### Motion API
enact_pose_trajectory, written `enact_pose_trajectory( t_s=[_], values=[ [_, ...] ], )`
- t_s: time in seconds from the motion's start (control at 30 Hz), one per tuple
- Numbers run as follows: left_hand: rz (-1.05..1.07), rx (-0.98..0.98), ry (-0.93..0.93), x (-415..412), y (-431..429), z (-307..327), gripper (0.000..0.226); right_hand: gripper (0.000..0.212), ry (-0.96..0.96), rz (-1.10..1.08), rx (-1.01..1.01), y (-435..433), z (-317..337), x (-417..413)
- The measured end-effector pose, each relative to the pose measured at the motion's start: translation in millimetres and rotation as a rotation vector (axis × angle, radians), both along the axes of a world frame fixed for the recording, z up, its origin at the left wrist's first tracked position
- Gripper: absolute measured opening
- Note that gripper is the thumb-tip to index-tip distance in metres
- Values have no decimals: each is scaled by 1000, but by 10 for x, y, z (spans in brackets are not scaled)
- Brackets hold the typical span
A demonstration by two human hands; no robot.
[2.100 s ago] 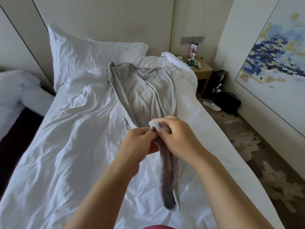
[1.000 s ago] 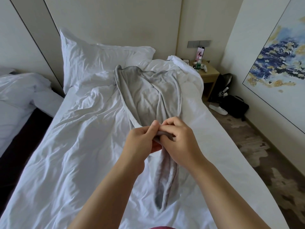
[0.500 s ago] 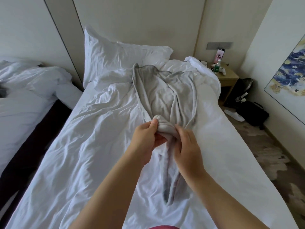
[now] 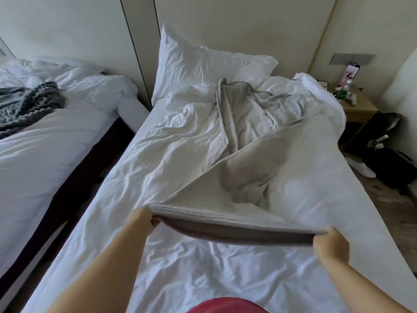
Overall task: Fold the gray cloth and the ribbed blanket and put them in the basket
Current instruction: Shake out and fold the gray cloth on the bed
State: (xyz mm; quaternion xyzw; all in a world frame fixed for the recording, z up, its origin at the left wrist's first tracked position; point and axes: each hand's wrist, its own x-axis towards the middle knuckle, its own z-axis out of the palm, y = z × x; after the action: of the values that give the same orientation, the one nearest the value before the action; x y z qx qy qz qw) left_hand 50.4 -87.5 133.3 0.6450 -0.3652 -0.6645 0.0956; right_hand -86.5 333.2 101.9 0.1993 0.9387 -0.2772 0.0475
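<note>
Plain light-gray cloth (image 4: 248,168), dark-gray ribbed blanket (image 4: 27,102), white bedding (image 4: 191,267).

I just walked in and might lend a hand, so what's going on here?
A person holds the gray cloth over the near bed: the left hand and the right hand each grip one end of its near edge, stretched taut. Its far part lies rumpled toward the pillow, not folded. The ribbed blanket lies heaped on the other bed. No basket is in view.

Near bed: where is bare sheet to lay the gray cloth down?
Free: sheet nearer than the gray cloth edge stretched between left hand and right hand; also left of the cloth, up to the pillow. Crowded: middle-right, under the cloth.
</note>
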Motion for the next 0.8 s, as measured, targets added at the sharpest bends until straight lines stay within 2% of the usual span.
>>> enact_pose_trajectory(
  t_s=[0.07,0.1,0.17,0.2,0.23,0.3,0.33,0.37,0.4,0.43,0.47,0.57,0.63,0.7,0.8],
  values=[
    [-42,271,7,11,168,-96,17,26,-125,-285,-403,-94,31,-131],
    [-96,333,29,-61,238,-56,17,32,-192,-394,-600,-148,106,-256],
    [-232,311,101,-380,298,247,20,35,-208,-400,-798,-230,520,-610],
    [-277,239,202,-586,291,513,22,31,-107,-376,-823,-254,847,-853],
    [-269,157,389,-795,242,815,22,24,85,-343,-816,-259,1253,-1100],
    [-133,24,825,-1118,80,1467,18,26,639,-276,-708,-275,2172,-1400],
    [-104,-60,951,-1221,6,1716,24,28,906,-253,-662,-231,2521,-1462],
    [-115,-192,954,-1276,-51,1845,27,32,1077,-215,-629,-206,2723,-1463],
    [-142,-331,866,-1314,-87,1859,26,38,1163,-179,-589,-218,2798,-1424],
    [-186,-432,728,-1330,-85,1780,25,42,1156,-150,-554,-263,2747,-1350],
    [-228,-498,582,-1330,-55,1591,25,42,1066,-105,-503,-287,2582,-1287],
    [-231,-453,244,-1132,75,701,23,31,574,-22,-271,-191,1585,-965],
    [-270,-415,46,-766,153,84,20,29,269,-136,-201,41,902,-658],
    [-320,-346,-129,-357,240,-426,15,35,7,-267,-141,243,438,-346],
    [-304,-233,-207,-18,410,-807,21,43,-129,-423,-300,303,187,-168]
  ],
)
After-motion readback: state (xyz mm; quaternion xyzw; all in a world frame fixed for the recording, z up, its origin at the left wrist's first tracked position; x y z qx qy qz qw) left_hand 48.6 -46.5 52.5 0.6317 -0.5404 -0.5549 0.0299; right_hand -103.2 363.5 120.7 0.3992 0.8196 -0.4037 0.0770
